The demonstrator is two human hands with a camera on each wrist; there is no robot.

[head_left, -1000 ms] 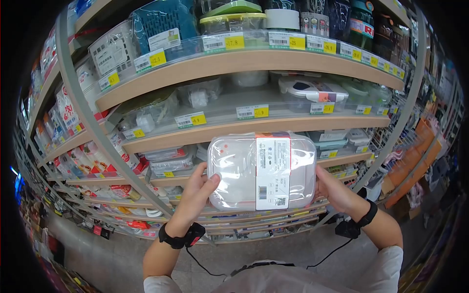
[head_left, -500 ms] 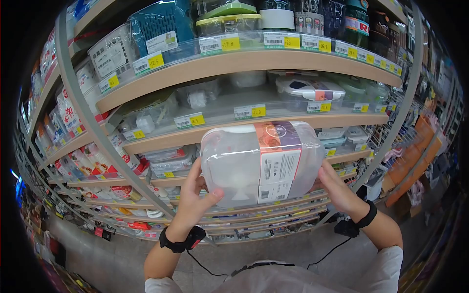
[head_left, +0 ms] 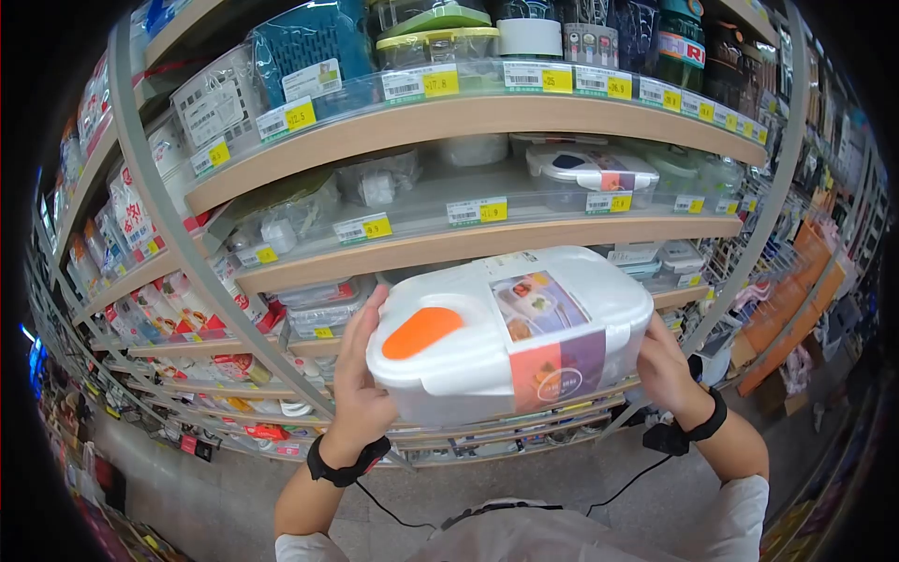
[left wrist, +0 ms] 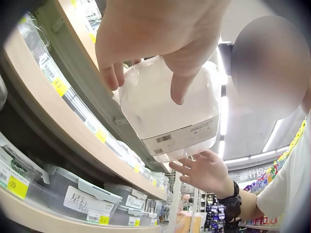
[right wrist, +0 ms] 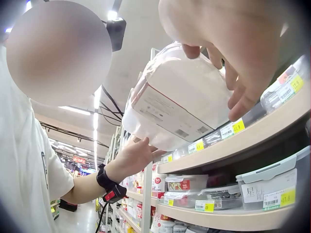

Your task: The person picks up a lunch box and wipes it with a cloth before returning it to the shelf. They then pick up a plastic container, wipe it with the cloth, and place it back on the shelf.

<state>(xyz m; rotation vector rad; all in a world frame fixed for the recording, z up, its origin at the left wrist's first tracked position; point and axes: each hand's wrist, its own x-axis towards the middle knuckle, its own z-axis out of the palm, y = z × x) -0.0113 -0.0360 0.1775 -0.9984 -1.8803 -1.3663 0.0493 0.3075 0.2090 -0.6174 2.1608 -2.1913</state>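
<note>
Both hands hold a lunch box (head_left: 510, 328) between them in front of the shelves, one at each end. It has a white lid with an orange oval patch, a translucent lower part and a printed paper sleeve round its middle. In the head view my left hand (head_left: 360, 379) grips the left end, thumb low on the near side. My right hand (head_left: 669, 373) holds the right end, its fingers partly hidden behind the box. Both wrist views look up at the box's pale underside (left wrist: 165, 104), where the sleeve's barcode label (right wrist: 170, 114) shows.
Curved shelves with a wooden front edge (head_left: 487, 242) stand just beyond the box. Another lunch box (head_left: 595, 173) sits on the middle shelf. A blue basket (head_left: 309, 56) and several bottles fill the top one. Grey metal posts (head_left: 201, 244) rise on either side.
The lunch box has turned in both hands: its labelled underside faced me earlier, and its lid with the orange patch now faces up toward me. The left thumb has slid lower.
</note>
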